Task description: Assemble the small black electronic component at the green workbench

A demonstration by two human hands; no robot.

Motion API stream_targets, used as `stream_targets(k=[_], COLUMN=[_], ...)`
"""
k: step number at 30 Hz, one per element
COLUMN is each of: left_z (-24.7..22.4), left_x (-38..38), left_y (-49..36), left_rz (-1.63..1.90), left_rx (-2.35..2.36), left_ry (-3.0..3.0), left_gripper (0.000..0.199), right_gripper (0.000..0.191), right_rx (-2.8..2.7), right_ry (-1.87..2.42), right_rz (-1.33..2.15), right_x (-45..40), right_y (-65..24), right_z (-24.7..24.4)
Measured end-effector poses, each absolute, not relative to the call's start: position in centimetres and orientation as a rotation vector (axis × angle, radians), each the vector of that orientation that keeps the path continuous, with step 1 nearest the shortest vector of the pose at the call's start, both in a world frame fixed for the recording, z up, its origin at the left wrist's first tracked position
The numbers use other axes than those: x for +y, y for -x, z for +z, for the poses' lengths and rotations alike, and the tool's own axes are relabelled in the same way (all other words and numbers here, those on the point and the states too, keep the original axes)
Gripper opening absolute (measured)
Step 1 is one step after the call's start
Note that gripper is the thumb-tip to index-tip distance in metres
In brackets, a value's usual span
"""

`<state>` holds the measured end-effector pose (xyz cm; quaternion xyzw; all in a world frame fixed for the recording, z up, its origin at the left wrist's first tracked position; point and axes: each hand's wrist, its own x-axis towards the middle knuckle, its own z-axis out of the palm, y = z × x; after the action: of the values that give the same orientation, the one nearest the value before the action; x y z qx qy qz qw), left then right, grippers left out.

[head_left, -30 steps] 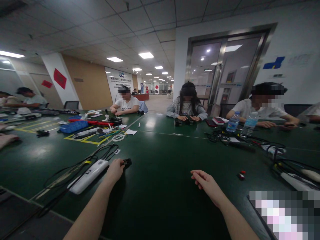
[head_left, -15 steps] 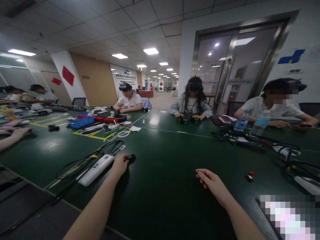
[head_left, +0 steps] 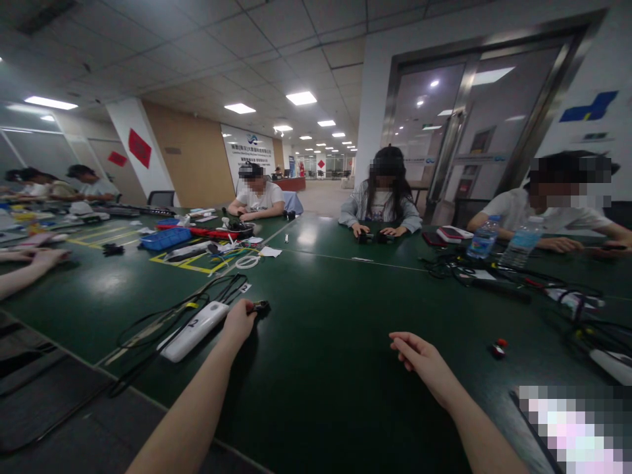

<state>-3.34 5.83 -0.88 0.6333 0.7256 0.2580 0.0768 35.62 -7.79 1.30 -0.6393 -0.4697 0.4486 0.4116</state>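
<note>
My left hand (head_left: 239, 321) is closed on a small black object (head_left: 261, 307) at the centre-left of the green table (head_left: 326, 368). Beside that hand lies a white power strip (head_left: 195, 331) marked 2, with black cables around it. Over the table on the right is my right hand (head_left: 415, 352), its fingers curled together; whether anything small sits between them is hidden. A small black and red object (head_left: 498, 349) lies to the right of it.
A blue basket (head_left: 166, 238) and loose cables lie at the back left. Two water bottles (head_left: 484, 237) and black cables stand or lie at the right. A pixelated screen (head_left: 573, 421) is at the near right. Several people sit around the table.
The view has shifted slightly, so the scene sits a little further right. My left hand has tilted the black object slightly. My right hand looks much the same.
</note>
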Motion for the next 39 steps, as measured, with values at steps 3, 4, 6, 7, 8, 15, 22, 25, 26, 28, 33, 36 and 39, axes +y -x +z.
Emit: stream_targets(k=[3, 4, 6, 7, 8, 15, 22, 25, 26, 28, 33, 36, 39], left_z=[-0.8, -0.7, -0.6, -0.6, -0.5, -0.5, -0.7, -0.7, -0.7, -0.6, -0.5, -0.4, -0.4], left_x=[5.9, 5.9, 5.9, 5.8, 5.8, 5.6, 5.8, 5.8, 5.8, 5.8, 5.7, 5.6, 5.6], left_y=[3.4, 3.4, 3.4, 3.4, 3.4, 3.6, 3.7, 3.7, 3.7, 3.7, 3.6, 3.6, 3.7], left_rz=[0.756, 0.752, 0.747, 0.746, 0.745, 0.76, 0.757, 0.764, 0.764, 0.761, 0.761, 0.769, 0.771], left_rx=[2.186, 2.185, 2.179, 2.175, 2.172, 2.121, 2.13, 2.136, 2.137, 2.135, 2.136, 2.133, 2.128], left_ry=[-1.908, -1.913, -1.925, -1.93, -1.933, -1.967, -1.962, -1.941, -1.934, -1.924, -1.907, -1.897, -1.887], left_gripper=[0.014, 0.014, 0.012, 0.012, 0.012, 0.019, 0.02, 0.021, 0.021, 0.02, 0.019, 0.019, 0.021], right_gripper=[0.034, 0.035, 0.035, 0.035, 0.035, 0.036, 0.035, 0.036, 0.036, 0.036, 0.033, 0.033, 0.033], right_rx=[-1.19, -1.196, -1.202, -1.199, -1.195, -1.219, -1.202, -1.201, -1.198, -1.189, -1.169, -1.174, -1.179], right_ry=[1.609, 1.606, 1.594, 1.59, 1.587, 1.572, 1.596, 1.599, 1.601, 1.605, 1.597, 1.586, 1.594], right_rz=[1.131, 1.134, 1.137, 1.136, 1.138, 1.147, 1.154, 1.158, 1.158, 1.154, 1.143, 1.141, 1.128], right_x=[-7.7, -7.6, -7.5, -7.5, -7.5, -7.4, -7.3, -7.4, -7.5, -7.6, -7.8, -7.8, -7.7], right_y=[-35.8, -35.9, -36.1, -36.1, -36.2, -36.3, -36.5, -36.4, -36.3, -36.0, -35.5, -35.6, -35.7], right_z=[1.0, 0.9, 0.6, 0.5, 0.5, 0.0, 0.0, 0.3, 0.5, 0.9, 1.5, 1.3, 1.1])
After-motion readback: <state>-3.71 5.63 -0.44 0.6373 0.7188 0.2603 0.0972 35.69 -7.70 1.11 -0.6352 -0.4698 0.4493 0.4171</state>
